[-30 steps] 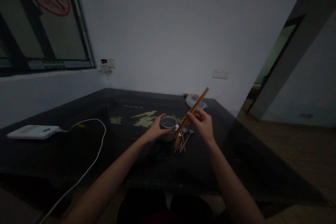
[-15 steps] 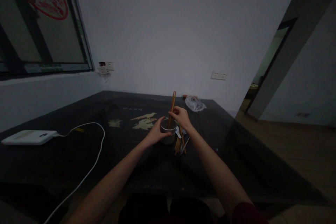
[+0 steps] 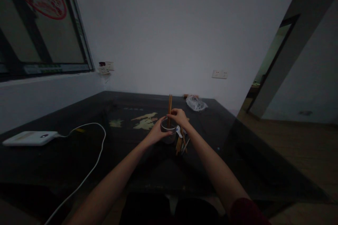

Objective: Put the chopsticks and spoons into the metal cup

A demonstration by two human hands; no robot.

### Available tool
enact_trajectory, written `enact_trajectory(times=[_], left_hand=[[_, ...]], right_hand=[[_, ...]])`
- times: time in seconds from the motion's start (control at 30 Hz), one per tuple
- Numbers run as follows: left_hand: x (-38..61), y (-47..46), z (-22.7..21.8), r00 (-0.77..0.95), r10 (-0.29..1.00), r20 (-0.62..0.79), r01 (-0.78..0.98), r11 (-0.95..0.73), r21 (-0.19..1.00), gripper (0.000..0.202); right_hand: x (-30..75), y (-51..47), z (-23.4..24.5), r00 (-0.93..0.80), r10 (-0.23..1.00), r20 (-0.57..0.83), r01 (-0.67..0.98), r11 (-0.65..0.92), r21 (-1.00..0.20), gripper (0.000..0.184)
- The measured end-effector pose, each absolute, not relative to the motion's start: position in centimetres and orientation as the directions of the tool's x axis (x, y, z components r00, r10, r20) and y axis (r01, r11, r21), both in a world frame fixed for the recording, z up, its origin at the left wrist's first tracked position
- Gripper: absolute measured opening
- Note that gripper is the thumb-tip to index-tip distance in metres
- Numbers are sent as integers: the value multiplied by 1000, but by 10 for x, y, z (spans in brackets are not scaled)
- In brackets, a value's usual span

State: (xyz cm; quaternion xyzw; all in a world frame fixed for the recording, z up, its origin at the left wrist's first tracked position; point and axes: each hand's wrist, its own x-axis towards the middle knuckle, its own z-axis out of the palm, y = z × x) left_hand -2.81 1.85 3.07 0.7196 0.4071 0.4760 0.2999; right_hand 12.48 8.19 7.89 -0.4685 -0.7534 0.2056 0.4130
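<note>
Head view, seated at a dark table (image 3: 250, 154). The left hand (image 3: 157, 132) is curled closed around the side of a small round cup (image 3: 169, 133), fingers wrapping its 9 o'clock wall, with the cup standing on the tabletop near the middle. The right hand (image 3: 180, 116), just above the cup's rim at 1 o'clock, pinches a pair of chopsticks (image 3: 170, 103) between closed fingertips; the pair stands nearly upright, lower ends inside the cup and upper ends rising clear of both hands. Loose chopsticks (image 3: 180, 144) lie flat at 5 o'clock from the cup, just beside it, and a white spoon (image 3: 179, 132) lies at 3 o'clock, partly hidden by the right wrist. A crumpled plastic bag (image 3: 195, 103) rests at 1 o'clock near the far table edge by the wall (image 3: 169, 35). A white cable (image 3: 91, 154) loops at 8 o'clock, well apart from the hands, and runs to a flat white device (image 3: 29, 137) at 9 o'clock near the left edge. Bare tabletop lies open to the right of the cup as far as the right edge, and in front of the cup between the forearms
</note>
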Motion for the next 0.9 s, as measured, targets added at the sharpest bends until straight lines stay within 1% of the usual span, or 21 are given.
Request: enact_trajectory(times=[0.07,0.13,0.23,0.3,0.4,0.5,0.57,0.67,0.73,0.8,0.83,0.9], left_hand=[[-28,18,32,217,872,439,300,-487,820,81],[-28,18,32,217,875,434,294,-482,825,82],[-28,18,31,204,880,429,303,-473,827,84],[-28,18,30,191,878,438,320,-478,818,84],[-27,18,28,176,867,466,341,-498,797,84],[-26,15,31,139,857,496,357,-511,782,84],[-26,9,38,86,835,544,373,-533,760,74],[-28,-6,55,-12,745,667,445,-594,671,41],[-28,-19,68,-7,680,733,518,-625,584,24],[-22,-30,77,102,657,747,557,-659,505,21],[-17,-35,80,187,665,723,569,-674,472,22],[-3,-43,83,351,711,609,616,-665,421,23]], right_hand=[[125,85,78,-221,868,445,549,488,-679,21],[127,87,78,-205,859,468,540,499,-678,28],[131,87,80,-163,857,488,447,506,-738,44],[136,86,81,-123,866,484,376,492,-785,50],[146,82,83,-61,879,474,317,467,-825,53],[159,72,86,-38,876,482,265,473,-840,52],[172,62,85,-44,872,488,248,482,-840,47],[193,46,75,-85,882,464,297,467,-833,36],[206,36,62,-104,897,430,353,437,-827,32],[216,29,46,-148,911,384,436,409,-802,29],[219,26,39,-169,918,358,497,393,-774,27],[222,22,27,-192,936,293,616,348,-707,23]])
